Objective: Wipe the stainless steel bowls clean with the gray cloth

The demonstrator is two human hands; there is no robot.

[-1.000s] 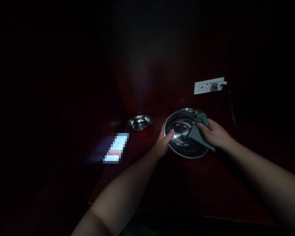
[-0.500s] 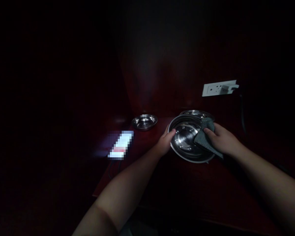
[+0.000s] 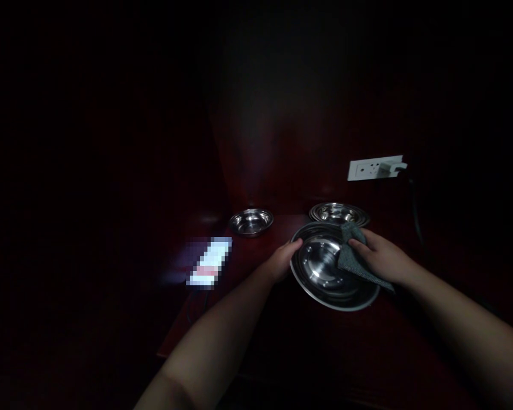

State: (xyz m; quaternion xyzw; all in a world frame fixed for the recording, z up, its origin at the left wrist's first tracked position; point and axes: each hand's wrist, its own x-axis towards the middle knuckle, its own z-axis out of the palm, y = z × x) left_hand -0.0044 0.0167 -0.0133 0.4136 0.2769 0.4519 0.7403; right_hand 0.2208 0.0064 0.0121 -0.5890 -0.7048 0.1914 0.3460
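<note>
A shiny steel bowl (image 3: 318, 267) is held up above the dark red table, its inside tilted toward me. My left hand (image 3: 283, 259) grips its left rim, thumb over the edge and the other fingers hidden behind. On the right side, my right hand (image 3: 382, 254) clasps a grey-green cloth (image 3: 354, 259) folded over the rim and against the inner wall. The cloth's lower corner hangs outside the bowl. Just behind the bowl lie several stacked steel dishes (image 3: 338, 214), and a single steel dish (image 3: 251, 222) sits further left.
A lit phone (image 3: 211, 263), its screen blurred out, rests at the table's left with a cable below it. On the back wall is a white socket plate (image 3: 359, 170) with a charger and a hanging cord. The surroundings are very dark.
The bowl has moved down slightly in view and tilted, showing more of the stacked dishes behind it. The whole scene has shifted a little lower. Both hands keep their holds.
</note>
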